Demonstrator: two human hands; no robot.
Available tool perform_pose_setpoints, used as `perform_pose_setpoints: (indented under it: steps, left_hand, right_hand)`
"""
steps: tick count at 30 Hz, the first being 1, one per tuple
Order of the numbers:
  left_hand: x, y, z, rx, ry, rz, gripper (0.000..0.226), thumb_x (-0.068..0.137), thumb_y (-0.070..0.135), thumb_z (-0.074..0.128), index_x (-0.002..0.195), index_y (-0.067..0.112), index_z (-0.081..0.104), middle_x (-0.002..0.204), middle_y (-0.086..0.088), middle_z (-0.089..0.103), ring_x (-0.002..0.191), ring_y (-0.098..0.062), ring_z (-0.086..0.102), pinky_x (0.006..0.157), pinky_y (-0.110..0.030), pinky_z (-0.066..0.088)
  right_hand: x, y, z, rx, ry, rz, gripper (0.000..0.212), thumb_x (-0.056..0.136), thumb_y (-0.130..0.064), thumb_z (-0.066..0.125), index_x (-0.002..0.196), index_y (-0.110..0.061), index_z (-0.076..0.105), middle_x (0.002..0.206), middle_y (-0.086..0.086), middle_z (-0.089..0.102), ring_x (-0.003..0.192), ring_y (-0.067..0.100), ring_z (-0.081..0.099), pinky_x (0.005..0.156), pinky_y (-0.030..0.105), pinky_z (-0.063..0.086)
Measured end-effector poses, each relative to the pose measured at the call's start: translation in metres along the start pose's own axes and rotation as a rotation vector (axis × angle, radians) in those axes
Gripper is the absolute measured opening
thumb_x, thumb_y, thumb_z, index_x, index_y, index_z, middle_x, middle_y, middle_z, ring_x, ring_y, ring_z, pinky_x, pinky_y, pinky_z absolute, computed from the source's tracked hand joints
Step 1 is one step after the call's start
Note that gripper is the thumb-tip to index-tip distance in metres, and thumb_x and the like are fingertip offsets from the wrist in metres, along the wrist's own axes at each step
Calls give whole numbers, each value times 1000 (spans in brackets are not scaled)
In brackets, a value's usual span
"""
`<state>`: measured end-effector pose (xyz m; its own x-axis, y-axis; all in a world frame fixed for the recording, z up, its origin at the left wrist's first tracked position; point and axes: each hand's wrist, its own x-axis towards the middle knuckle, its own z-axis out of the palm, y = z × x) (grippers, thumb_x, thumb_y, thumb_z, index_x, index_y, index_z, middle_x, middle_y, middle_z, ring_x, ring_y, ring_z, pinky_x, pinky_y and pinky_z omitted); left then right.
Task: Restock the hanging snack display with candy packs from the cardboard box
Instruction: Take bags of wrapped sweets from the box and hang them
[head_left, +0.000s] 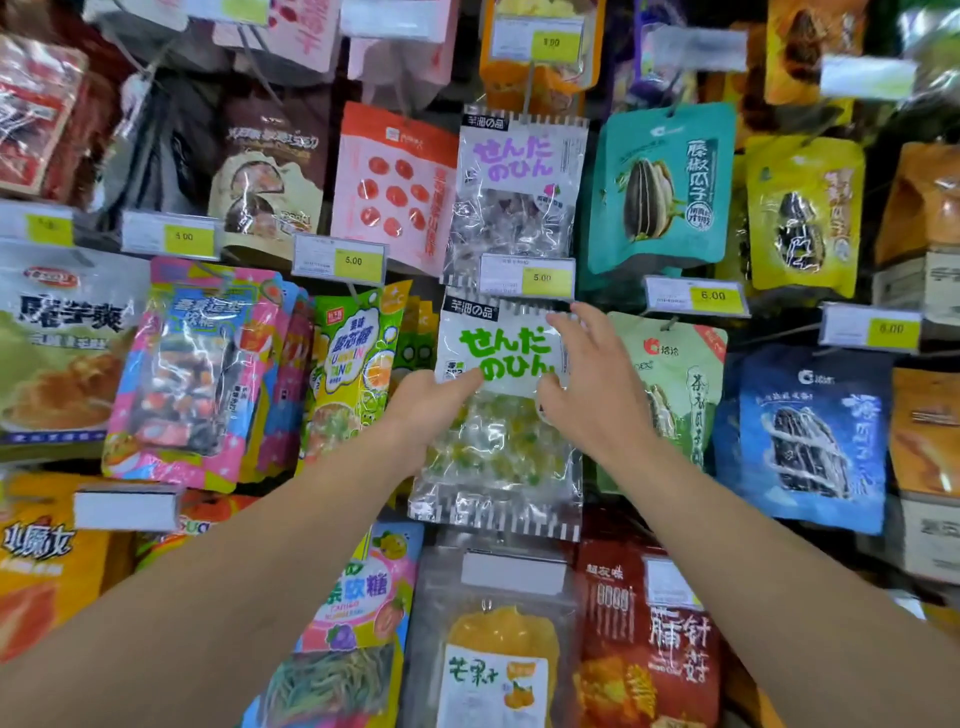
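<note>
The green candy pack (498, 410) is hanging at the middle of the snack display (670, 192), directly below a yellow 5.00 price tag (527, 278) and a purple pack (517, 192) of the same brand. Both hands are working on it. The left hand (428, 402) is lying against its left side, fingers (462, 378) held together and pressing flat near the green lettering. The right hand (592, 387) is covering its right edge, fingers (571, 325) spread, the upper ones reaching toward the pack's top corner and the thumb touching its front; whether it is pinching the film or only steadying it, I cannot tell.

The step appears to be seating or straightening this pack on its hook, which is hidden behind the price tag. The cardboard box is not in view.

Next, judging from this, both hands should be letting go gently once the pack is hanging square, checking that it sits clear of the green pack (358, 374) at left and the tea seed pack (675, 384) at right, then going down to the box for another.
</note>
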<state>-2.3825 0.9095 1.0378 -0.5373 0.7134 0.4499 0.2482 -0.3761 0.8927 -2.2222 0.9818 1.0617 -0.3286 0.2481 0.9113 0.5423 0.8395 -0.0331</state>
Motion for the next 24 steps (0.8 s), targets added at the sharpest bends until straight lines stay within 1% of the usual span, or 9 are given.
perform_pose_setpoints:
  steps: [4, 7, 9, 11, 12, 14, 16, 19, 24]
  left_hand:
    - [-5, -6, -1, -46, 3, -39, 83, 85, 56, 64, 148, 9, 36, 148, -4, 43, 133, -29, 42, 113, -49, 30]
    - [-9, -9, -3, -48, 33, -34, 80, 87, 53, 63, 147, 7, 37, 146, -4, 45, 127, -26, 44, 110, -44, 33]
    - [-13, -9, -3, 0, 69, -16, 73, 90, 50, 60, 143, 3, 41, 135, -6, 50, 113, -22, 47, 97, -35, 36]
    - [-20, -12, -4, 126, 83, 61, 51, 92, 49, 57, 120, 6, 56, 109, -5, 58, 94, -20, 50, 78, -31, 40]
    - [-24, -16, -5, 210, 75, 98, 41, 92, 49, 57, 107, 11, 57, 95, -3, 57, 83, -19, 51, 67, -30, 40]
    - [-33, -24, -8, 341, 59, 135, 34, 89, 44, 61, 104, 16, 50, 89, 2, 55, 72, -14, 52, 57, -28, 37]
    - [-43, -30, -15, 379, 18, 131, 41, 87, 37, 67, 116, 21, 43, 96, 5, 57, 80, -11, 57, 62, -28, 43]
    - [-58, -30, -21, 375, -34, 138, 58, 87, 32, 67, 136, 19, 39, 108, 8, 55, 97, -16, 57, 81, -31, 46]
    - [-72, -25, -34, 395, -126, 127, 59, 87, 31, 66, 139, 20, 42, 118, 5, 55, 107, -12, 51, 84, -25, 37]
  right_hand:
    - [-46, 3, 24, 101, -38, 126, 56, 90, -31, 56, 142, -19, 39, 152, -2, 26, 134, 23, 37, 106, 35, 35]
    - [-73, -5, 34, 236, -34, 251, 59, 90, -37, 59, 143, -24, 35, 148, -7, 24, 118, 12, 43, 96, 30, 36]
    - [-82, -9, 36, 299, -58, 301, 63, 91, -39, 60, 145, -23, 32, 146, -10, 23, 104, 5, 40, 90, 28, 36]
    - [-84, -9, 37, 283, -59, 310, 64, 91, -42, 61, 146, -25, 33, 145, -9, 25, 100, 6, 40, 87, 31, 41]
    - [-83, -9, 37, 262, -61, 319, 64, 91, -43, 62, 146, -26, 34, 145, -8, 25, 99, 8, 43, 86, 34, 44]
    - [-77, -7, 37, 202, -80, 343, 64, 91, -46, 61, 146, -27, 34, 145, -8, 25, 98, 15, 53, 84, 35, 47]
    - [-70, -10, 38, 130, -107, 367, 64, 91, -48, 59, 146, -27, 34, 148, -7, 24, 99, 20, 59, 80, 35, 46]
    - [-63, -11, 39, 52, -135, 395, 64, 91, -50, 57, 146, -26, 34, 150, -3, 23, 100, 25, 61, 79, 37, 45]
    - [-62, -18, 38, -14, -186, 436, 67, 91, -51, 57, 148, -30, 31, 152, 0, 22, 103, 29, 62, 87, 42, 49]
